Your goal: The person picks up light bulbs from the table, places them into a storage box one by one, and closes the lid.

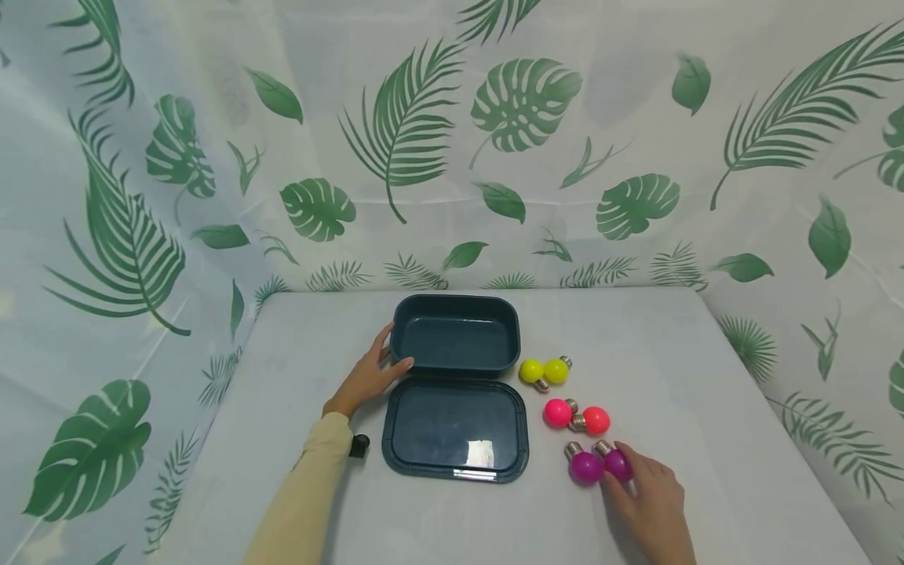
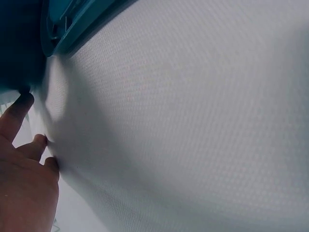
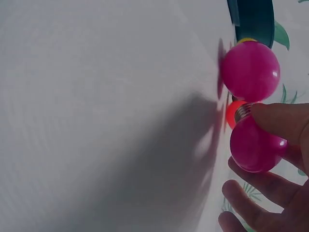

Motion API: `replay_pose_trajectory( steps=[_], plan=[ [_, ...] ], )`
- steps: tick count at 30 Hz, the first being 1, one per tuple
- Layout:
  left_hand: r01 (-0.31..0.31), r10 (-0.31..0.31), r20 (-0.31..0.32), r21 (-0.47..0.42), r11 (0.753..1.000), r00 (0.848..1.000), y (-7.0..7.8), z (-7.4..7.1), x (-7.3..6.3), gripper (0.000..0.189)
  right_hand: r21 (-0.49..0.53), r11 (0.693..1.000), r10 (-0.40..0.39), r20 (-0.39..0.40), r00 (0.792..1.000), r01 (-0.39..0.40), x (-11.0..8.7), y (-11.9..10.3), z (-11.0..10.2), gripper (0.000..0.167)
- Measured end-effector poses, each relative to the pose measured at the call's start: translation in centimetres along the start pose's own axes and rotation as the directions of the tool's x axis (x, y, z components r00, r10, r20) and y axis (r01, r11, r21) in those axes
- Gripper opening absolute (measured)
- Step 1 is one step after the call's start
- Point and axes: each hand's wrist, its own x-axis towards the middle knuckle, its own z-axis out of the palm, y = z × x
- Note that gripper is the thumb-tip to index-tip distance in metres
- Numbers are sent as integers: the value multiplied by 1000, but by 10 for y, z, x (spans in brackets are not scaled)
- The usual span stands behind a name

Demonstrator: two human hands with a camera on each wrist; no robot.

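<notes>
My left hand (image 1: 367,382) rests against the left end of a dark blue-green plastic box (image 1: 455,366), thumb at its near corner and fingers along the side. In the left wrist view the fingers (image 2: 17,115) are extended, one fingertip right at the box. Thumb and forefinger of my right hand (image 1: 653,502) pinch a purple light bulb (image 3: 256,147) with a silver screw base. Close beside it is a second purple bulb (image 1: 586,468). The box stands uncovered, with its inside showing; its matching lid (image 1: 452,428) lies flat just in front.
Two pink-red bulbs (image 1: 558,413) lie beyond the purple ones, and two yellow bulbs (image 1: 532,371) are by the box's right end. A white cloth covers the table (image 1: 297,329). Leaf-printed curtains (image 1: 424,157) hang behind and at the sides.
</notes>
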Motion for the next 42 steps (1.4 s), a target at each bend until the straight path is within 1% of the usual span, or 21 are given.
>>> replay_pose_trajectory(
  steps=[5,7,10,13,16,19,24,28,31,36,39,42],
  plan=[
    [17,-17,7,1,1000,1000,0,-1,-1,97,1,999,-46,-100,994,46,0,-4,-5,59],
    [17,-17,11,-10,1000,1000,0,-1,-1,97,10,999,-49,-119,992,50,2,-7,-7,59],
    [1,-1,13,-26,1000,1000,-1,0,1,97,28,998,-60,-143,988,65,6,-12,-11,59],
    [-10,10,9,-30,1000,1000,-2,-1,2,96,43,994,-91,-172,981,100,13,-18,-14,59],
    [-9,9,7,-25,1000,1000,-3,-2,3,96,51,989,-124,-193,973,136,22,-26,-14,59],
    [-11,11,11,-18,1000,1000,-4,-3,4,97,63,984,-151,-195,969,166,31,-34,-15,59],
    [-20,21,21,-13,1000,1000,-4,-3,5,99,109,966,-211,-184,960,233,49,-48,-16,61],
    [-9,9,22,-1,1000,1000,-4,-2,5,99,137,949,-261,-169,950,285,66,-61,-14,63],
    [-8,8,20,0,1000,1000,-3,-1,5,98,154,931,-306,-169,937,332,80,-71,-14,62],
    [-4,4,19,6,1000,1000,-2,-2,6,97,169,896,-383,-177,907,411,105,-91,-14,59],
    [0,0,22,13,1000,1000,-1,-4,6,97,162,881,-422,-159,893,445,120,-103,-13,59],
    [12,-13,19,21,1000,1000,-2,-4,6,98,148,865,-465,-125,876,480,135,-116,-12,57]
  ],
)
